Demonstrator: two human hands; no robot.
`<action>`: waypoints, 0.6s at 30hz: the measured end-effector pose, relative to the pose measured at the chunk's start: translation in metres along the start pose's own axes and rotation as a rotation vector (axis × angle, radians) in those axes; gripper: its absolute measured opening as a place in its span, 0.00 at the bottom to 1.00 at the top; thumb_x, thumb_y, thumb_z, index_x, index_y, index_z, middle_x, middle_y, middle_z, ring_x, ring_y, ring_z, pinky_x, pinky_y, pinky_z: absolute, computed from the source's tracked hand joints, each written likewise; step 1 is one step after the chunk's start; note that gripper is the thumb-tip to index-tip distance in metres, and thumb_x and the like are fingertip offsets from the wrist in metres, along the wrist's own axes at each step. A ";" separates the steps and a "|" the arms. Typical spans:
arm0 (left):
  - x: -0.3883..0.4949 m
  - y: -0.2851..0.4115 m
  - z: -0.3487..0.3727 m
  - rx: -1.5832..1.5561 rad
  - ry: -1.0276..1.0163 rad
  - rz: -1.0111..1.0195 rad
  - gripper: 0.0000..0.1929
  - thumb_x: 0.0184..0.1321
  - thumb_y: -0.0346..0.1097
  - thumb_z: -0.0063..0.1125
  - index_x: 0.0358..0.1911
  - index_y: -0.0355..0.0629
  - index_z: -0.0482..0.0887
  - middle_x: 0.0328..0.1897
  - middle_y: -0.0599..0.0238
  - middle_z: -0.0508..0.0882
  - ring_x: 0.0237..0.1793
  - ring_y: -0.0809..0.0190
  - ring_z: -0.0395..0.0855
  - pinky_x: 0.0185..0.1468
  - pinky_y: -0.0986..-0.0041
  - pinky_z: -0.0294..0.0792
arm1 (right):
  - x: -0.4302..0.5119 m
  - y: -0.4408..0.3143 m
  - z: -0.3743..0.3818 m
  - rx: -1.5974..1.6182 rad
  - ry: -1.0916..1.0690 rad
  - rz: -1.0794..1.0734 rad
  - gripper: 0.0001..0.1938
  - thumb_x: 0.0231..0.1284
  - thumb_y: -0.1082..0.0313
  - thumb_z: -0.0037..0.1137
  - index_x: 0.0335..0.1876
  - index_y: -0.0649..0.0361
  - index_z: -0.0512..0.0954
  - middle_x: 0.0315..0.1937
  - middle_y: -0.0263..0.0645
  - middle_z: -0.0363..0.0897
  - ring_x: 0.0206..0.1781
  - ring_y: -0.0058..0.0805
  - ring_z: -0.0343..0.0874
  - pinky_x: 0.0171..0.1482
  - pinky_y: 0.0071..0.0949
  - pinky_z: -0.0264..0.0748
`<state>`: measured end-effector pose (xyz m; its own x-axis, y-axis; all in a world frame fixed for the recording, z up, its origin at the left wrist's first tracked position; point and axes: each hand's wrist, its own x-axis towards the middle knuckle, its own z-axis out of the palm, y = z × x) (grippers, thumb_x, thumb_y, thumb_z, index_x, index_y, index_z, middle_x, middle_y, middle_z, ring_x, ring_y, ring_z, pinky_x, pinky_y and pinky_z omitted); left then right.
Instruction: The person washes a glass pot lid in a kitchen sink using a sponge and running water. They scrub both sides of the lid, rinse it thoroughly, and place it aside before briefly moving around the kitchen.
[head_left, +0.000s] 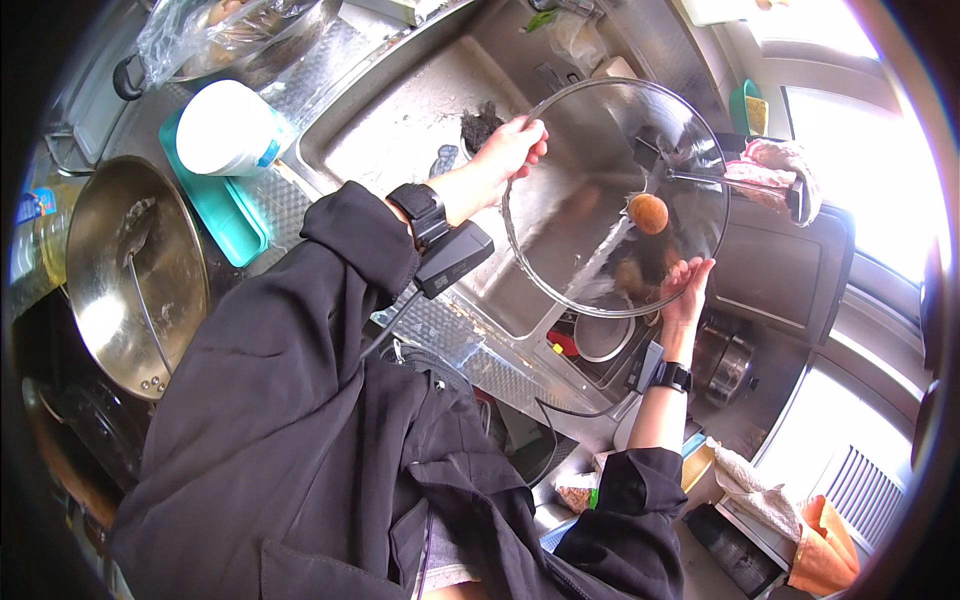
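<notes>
My left hand (504, 154) grips the near-left rim of a round glass lid (574, 180) with a metal edge and a brown knob (648, 214). My right hand (686, 285) holds the opposite lower rim, fingers partly visible through the glass. Both hands keep the lid tilted over a stainless steel sink (405, 127). A faucet spout (705, 178) reaches to the lid, and a whitish streak like running water shows near the knob. Beside my left hand, a dark scouring pad (482, 124) sits in the sink.
On the left stand a steel wok (135, 277) with a utensil in it, a white tub (229, 129) and a teal tray (225, 217). A pot with a plastic bag (247, 45) is at upper left. Cloths (772, 176) hang by the faucet; a pan (602, 337) lies below the lid.
</notes>
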<state>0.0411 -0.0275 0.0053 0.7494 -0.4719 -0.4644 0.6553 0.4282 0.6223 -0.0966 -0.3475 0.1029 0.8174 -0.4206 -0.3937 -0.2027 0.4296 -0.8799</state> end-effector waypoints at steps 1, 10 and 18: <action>0.000 -0.001 0.000 0.005 0.004 -0.006 0.07 0.65 0.45 0.44 0.34 0.56 0.75 0.27 0.81 0.74 0.28 0.77 0.68 0.34 0.81 0.61 | -0.001 0.000 0.000 -0.024 0.093 -0.018 0.17 0.58 0.45 0.50 0.27 0.50 0.70 0.17 0.24 0.66 0.20 0.18 0.67 0.23 0.14 0.65; -0.005 -0.013 -0.017 -0.020 -0.008 0.008 0.07 0.64 0.44 0.44 0.35 0.56 0.76 0.26 0.81 0.72 0.28 0.76 0.64 0.34 0.80 0.55 | -0.001 0.009 0.013 -0.127 0.117 -0.163 0.19 0.58 0.45 0.51 0.23 0.51 0.67 0.17 0.25 0.64 0.20 0.15 0.64 0.20 0.14 0.59; -0.011 -0.014 -0.048 -0.185 0.091 -0.033 0.07 0.65 0.42 0.45 0.38 0.52 0.77 0.25 0.80 0.73 0.26 0.78 0.66 0.28 0.84 0.58 | 0.016 0.008 0.059 -0.318 0.114 -0.191 0.20 0.62 0.46 0.48 0.23 0.53 0.66 0.16 0.27 0.62 0.18 0.17 0.61 0.20 0.16 0.59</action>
<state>0.0278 0.0088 -0.0285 0.7272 -0.4203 -0.5426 0.6797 0.5515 0.4836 -0.0537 -0.3037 0.1050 0.7952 -0.5627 -0.2259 -0.2245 0.0729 -0.9717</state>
